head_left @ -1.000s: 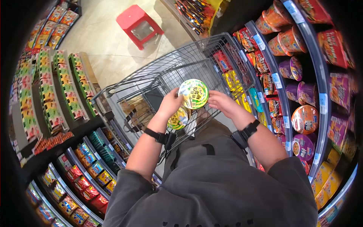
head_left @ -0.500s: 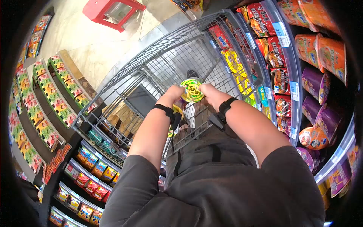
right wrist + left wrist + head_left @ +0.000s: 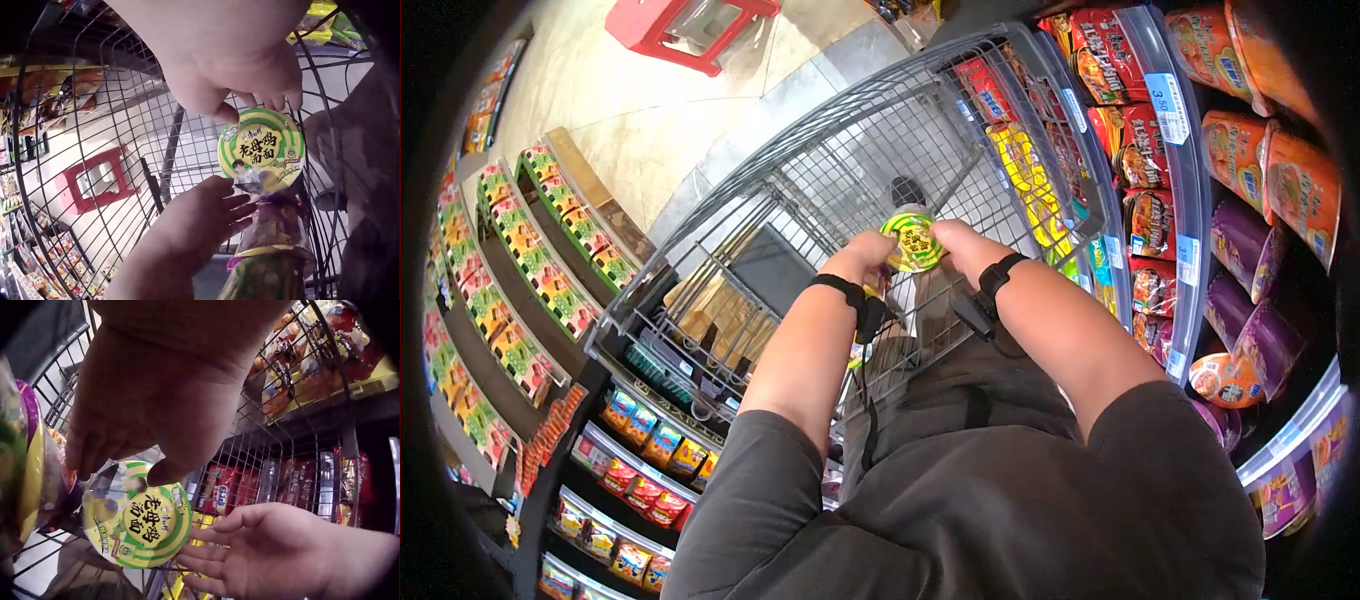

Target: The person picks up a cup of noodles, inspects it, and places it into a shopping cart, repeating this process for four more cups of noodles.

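A round tub with a green and yellow lid point(image 3: 912, 242) is between both hands over the cart's near end. The left hand point(image 3: 866, 254) has its thumb on the lid's edge and fingers around the side in the left wrist view, gripping the tub point(image 3: 140, 515). On the opposite side, the right hand point(image 3: 963, 247) touches the rim, its fingers mostly straight in the left wrist view. In the right wrist view, purple packaging point(image 3: 281, 222) and a green-patterned tub point(image 3: 265, 275) are just below the held tub point(image 3: 262, 150).
The wire cart point(image 3: 850, 90) surrounds the hands, with a brown carton point(image 3: 725, 300) seen at its left. Shelves of red noodle packs point(image 3: 1145, 145) and orange tubs point(image 3: 1235, 155) line the right. A red stool point(image 3: 690, 30) stands beyond; snack shelves point(image 3: 640, 440) are at lower left.
The hands and tub have moved lower into the cart, and the right hand, with its fingers apart earlier, now touches the rim. The head view has shifted, bringing the cart and right-hand shelves closer.
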{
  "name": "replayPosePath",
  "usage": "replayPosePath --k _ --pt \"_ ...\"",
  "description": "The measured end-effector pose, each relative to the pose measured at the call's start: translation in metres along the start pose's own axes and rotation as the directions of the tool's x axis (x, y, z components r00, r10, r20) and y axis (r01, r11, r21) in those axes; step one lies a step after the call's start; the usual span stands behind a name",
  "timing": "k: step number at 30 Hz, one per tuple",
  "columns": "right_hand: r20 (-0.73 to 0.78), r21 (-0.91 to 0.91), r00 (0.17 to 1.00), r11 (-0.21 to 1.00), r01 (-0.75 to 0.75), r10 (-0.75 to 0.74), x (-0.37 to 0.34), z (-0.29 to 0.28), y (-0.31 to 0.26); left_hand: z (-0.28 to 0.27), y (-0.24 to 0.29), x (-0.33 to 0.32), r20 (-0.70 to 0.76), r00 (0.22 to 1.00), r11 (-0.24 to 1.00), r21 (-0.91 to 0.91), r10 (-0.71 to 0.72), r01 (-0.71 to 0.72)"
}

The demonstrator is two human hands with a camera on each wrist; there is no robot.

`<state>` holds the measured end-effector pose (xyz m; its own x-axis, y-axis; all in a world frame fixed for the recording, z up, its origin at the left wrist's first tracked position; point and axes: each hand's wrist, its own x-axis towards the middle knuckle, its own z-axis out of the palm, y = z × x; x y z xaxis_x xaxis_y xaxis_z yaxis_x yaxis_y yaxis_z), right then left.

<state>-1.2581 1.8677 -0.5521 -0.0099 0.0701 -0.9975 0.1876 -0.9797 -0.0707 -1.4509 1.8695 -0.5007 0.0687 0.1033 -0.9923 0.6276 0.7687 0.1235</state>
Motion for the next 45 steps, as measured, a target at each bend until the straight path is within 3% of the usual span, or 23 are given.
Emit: replayPosePath --k 3,5,6,8,10,11,15,17,20,23,26,28,31,33,37,40,45 --pt "0.011 -0.061 1.0 0.998 0.023 -0.023 0.029 -0.013 0.017 -0.008 -0.004 -0.002 -0.056 0.99 0.987 0.104 0.127 -0.12" --pt "-0.019 -0.051 0.996 0.995 0.091 -0.092 -0.025 -0.008 -0.005 -0.015 -0.011 0.0 -0.145 0.935 0.933 0.212 0.325 -0.291" --pt "-0.051 -0.143 0.995 0.987 0.078 -0.086 -0.116 0.001 -0.047 -0.018 -0.013 -0.009 -0.163 0.929 0.932 0.211 0.332 -0.296" --pt "-0.059 -0.125 0.963 0.959 0.253 -0.261 -0.101 -0.006 -0.035 -0.028 -0.013 -0.046 -0.339 0.835 0.898 0.084 0.433 -0.432" --pt "-0.063 -0.163 0.949 0.941 0.295 -0.308 -0.102 -0.018 -0.028 -0.039 -0.017 -0.083 -0.368 0.813 0.875 -0.001 0.451 -0.485" --pt "0.002 -0.091 0.945 0.941 0.327 -0.328 -0.093 -0.03 -0.018 -0.042 -0.025 -0.098 -0.405 0.77 0.831 -0.044 0.493 -0.555" --pt "0.019 0.112 0.906 0.902 0.418 -0.422 -0.172 -0.019 -0.007 -0.043 -0.067 -0.188 -0.497 0.651 0.701 -0.112 0.574 -0.704" --pt "0.157 0.139 0.857 0.87 0.473 -0.491 -0.208 -0.025 0.008 -0.034 -0.103 -0.23 -0.541 0.59 0.663 -0.078 0.599 -0.745" --pt "0.187 0.179 0.835 0.854 0.489 -0.517 -0.264 -0.024 0.043 -0.005 -0.163 -0.299 -0.614 0.483 0.587 -0.039 0.624 -0.808" --pt "0.198 0.2 0.799 0.821 0.535 -0.568 -0.297 -0.035 0.091 0.028 -0.235 -0.346 -0.649 0.462 0.565 -0.061 0.604 -0.823" --pt "0.11 0.173 0.791 0.795 0.581 -0.602 -0.316 -0.045 0.145 0.059 -0.301 -0.37 -0.681 0.475 0.549 -0.128 0.557 -0.826" --pt "0.063 0.185 0.779 0.775 0.605 -0.623 -0.312 -0.056 0.187 0.071 -0.341 -0.361 -0.717 0.424 0.559 -0.057 0.553 -0.827" --pt "-0.037 0.225 0.788 0.763 0.606 -0.615 -0.329 -0.064 0.242 0.083 -0.377 -0.344 -0.697 0.438 0.503 -0.127 0.568 -0.855" --pt "-0.094 0.272 0.81 0.767 0.58 -0.579 -0.345 -0.064 0.275 0.087 -0.381 -0.338 -0.686 0.467 0.499 -0.173 0.557 -0.849" --pt "-0.159 0.295 0.782 0.727 0.62 -0.603 -0.375 -0.076 0.322 0.093 -0.353 -0.351 -0.628 0.423 0.517 -0.037 0.653 -0.855" --pt "-0.213 0.357 0.76 0.675 0.646 -0.614 -0.395 -0.089 0.349 0.096 -0.323 -0.362 -0.568 0.367 0.463 0.027 0.736 -0.886" --pt "-0.304 0.445 0.721 0.577 0.685 -0.622 -0.407 -0.119 0.391 0.107 -0.273 -0.372 -0.471 0.361 0.431 0.046 0.805 -0.901"
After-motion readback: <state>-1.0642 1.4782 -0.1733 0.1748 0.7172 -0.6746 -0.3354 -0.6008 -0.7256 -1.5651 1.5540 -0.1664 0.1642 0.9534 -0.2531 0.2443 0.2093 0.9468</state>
